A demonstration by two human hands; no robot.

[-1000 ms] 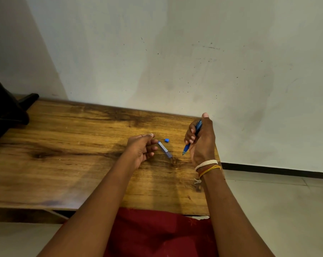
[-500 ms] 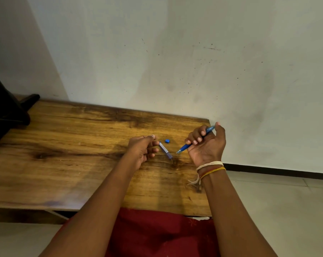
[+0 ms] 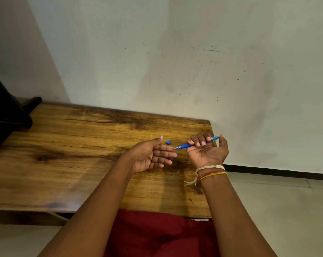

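Observation:
My right hand [image 3: 207, 151] is turned palm up, its fingers curled round a blue pen [image 3: 183, 145] whose tip points left toward my left hand. My left hand [image 3: 153, 156] lies palm up beside it over the wooden table [image 3: 73, 154], fingers straight and holding nothing. A small blue cap piece [image 3: 168, 142] lies on the table just beyond my left fingertips. A second blue part [image 3: 171, 158] shows only as a sliver under my left fingers.
The table's right edge runs just past my right hand, with tiled floor [image 3: 277, 210] beyond. A dark object [image 3: 6, 112] stands at the table's far left. A white wall backs the table. Red cloth [image 3: 157, 236] covers my lap below the front edge.
My left hand has uncurled and turned palm up, now covering the small part on the table. My right hand has rolled palm up, swinging the pen level with its tip pointing left.

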